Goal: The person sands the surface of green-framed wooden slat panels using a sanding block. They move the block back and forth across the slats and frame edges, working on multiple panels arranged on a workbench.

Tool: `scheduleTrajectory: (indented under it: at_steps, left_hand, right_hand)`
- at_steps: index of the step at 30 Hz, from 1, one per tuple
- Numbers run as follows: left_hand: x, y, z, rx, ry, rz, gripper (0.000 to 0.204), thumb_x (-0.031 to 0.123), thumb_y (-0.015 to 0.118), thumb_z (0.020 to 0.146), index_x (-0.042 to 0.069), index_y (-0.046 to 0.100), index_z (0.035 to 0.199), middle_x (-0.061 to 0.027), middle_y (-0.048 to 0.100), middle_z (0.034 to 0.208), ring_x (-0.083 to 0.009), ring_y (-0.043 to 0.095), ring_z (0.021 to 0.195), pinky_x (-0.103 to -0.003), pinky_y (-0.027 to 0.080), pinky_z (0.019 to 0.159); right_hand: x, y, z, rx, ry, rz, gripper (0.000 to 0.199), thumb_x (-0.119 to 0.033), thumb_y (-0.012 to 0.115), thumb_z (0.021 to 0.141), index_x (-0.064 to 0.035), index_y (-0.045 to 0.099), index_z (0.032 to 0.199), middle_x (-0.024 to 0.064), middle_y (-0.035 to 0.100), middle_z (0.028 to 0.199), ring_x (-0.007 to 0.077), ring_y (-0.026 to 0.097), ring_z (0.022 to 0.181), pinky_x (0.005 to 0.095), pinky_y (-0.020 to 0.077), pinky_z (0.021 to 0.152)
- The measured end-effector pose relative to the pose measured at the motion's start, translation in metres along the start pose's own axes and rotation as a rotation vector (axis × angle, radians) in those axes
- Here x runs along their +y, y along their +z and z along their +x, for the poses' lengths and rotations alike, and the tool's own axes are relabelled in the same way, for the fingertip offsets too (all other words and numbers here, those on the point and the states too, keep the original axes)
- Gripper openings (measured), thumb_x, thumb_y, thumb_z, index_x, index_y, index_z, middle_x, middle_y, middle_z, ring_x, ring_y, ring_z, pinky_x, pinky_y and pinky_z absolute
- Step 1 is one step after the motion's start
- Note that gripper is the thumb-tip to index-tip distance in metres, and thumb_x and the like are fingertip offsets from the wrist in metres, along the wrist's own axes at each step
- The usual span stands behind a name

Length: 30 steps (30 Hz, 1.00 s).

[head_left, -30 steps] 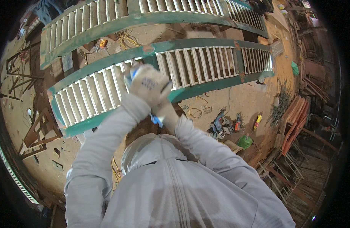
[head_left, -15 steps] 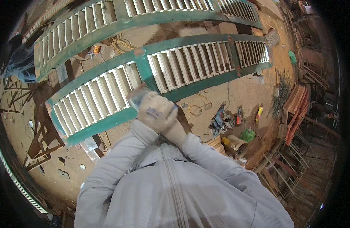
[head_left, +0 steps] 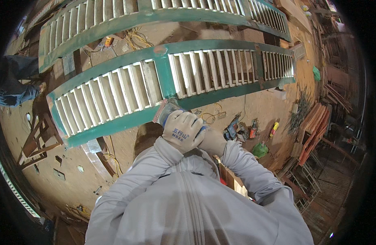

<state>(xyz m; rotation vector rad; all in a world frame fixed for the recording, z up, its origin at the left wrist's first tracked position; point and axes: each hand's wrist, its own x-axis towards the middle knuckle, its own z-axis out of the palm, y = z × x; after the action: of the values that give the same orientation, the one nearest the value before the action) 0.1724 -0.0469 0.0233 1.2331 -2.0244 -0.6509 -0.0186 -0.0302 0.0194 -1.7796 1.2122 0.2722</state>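
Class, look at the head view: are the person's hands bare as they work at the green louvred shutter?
No: the left hand wears a pale knit work glove as it presses a tool against the green louvred shutter.

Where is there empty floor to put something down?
Bare floor lies left of the person's sleeve, below the green shutter. Another patch sits under the shutter's right end. It is crowded by the tools and stacked wood.

Dusty orange-brown workshop floor (head_left: 73,179): yellow coiled cable (head_left: 210,117), blue power drill (head_left: 232,130), red-and-black hand tool (head_left: 253,128), yellow-and-red tool (head_left: 274,128), crumpled green bag (head_left: 260,150), stacked orange-red boards (head_left: 314,130) at the right.
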Motion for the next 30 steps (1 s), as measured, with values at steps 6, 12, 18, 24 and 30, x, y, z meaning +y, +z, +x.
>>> scheduleTrajectory:
  at_steps: [6,12,18,24,30]
  left_hand:
    - [-0.005,-0.009,0.008,0.11,-0.142,0.064,0.028,0.029,0.075,0.079,0.01,0.071,0.099,-0.0066,0.07,0.099,-0.027,0.069,0.095,-0.047,0.051,0.09]
    - [0.007,0.017,0.018,0.178,-0.117,0.033,0.028,0.03,0.075,0.079,0.012,0.072,0.1,-0.005,0.07,0.1,-0.0273,0.07,0.093,-0.049,0.051,0.085]
    - [0.004,0.003,0.005,0.197,-0.194,0.077,0.028,0.03,0.075,0.079,0.011,0.072,0.099,-0.0066,0.07,0.1,-0.0288,0.07,0.089,-0.047,0.053,0.084]
    - [0.004,0.011,0.007,0.081,-0.036,0.063,0.029,0.031,0.075,0.079,0.009,0.071,0.097,-0.0081,0.071,0.1,-0.0286,0.07,0.093,-0.047,0.053,0.09]
    - [0.015,0.036,-0.006,0.012,0.126,-0.024,0.028,0.035,0.074,0.079,0.01,0.071,0.092,-0.0067,0.07,0.092,-0.0261,0.069,0.092,-0.044,0.053,0.094]
  right_hand:
    - [-0.035,-0.058,0.032,-0.218,0.096,-0.194,0.042,-0.041,0.068,0.094,-0.0122,0.072,0.123,0.0138,0.072,0.129,0.0329,0.069,0.12,0.0433,0.0554,0.099]
    - [-0.004,-0.074,0.021,-0.225,0.082,-0.227,0.05,-0.046,0.062,0.096,-0.011,0.068,0.131,0.016,0.073,0.131,0.0341,0.07,0.12,0.0467,0.0562,0.096]
    - [-0.022,-0.072,0.034,-0.284,0.089,-0.315,0.037,-0.039,0.067,0.095,-0.0104,0.072,0.118,0.0161,0.074,0.121,0.0346,0.07,0.115,0.0457,0.0561,0.095]
    - [0.026,-0.031,0.017,-0.074,-0.121,-0.242,0.035,-0.038,0.068,0.095,-0.0104,0.073,0.115,0.017,0.074,0.116,0.0354,0.071,0.111,0.0463,0.0565,0.093]
    - [0.027,0.008,-0.031,0.189,-0.108,-0.108,0.027,-0.033,0.07,0.093,-0.0149,0.074,0.112,0.0137,0.075,0.111,0.0325,0.072,0.105,0.0466,0.0581,0.086]
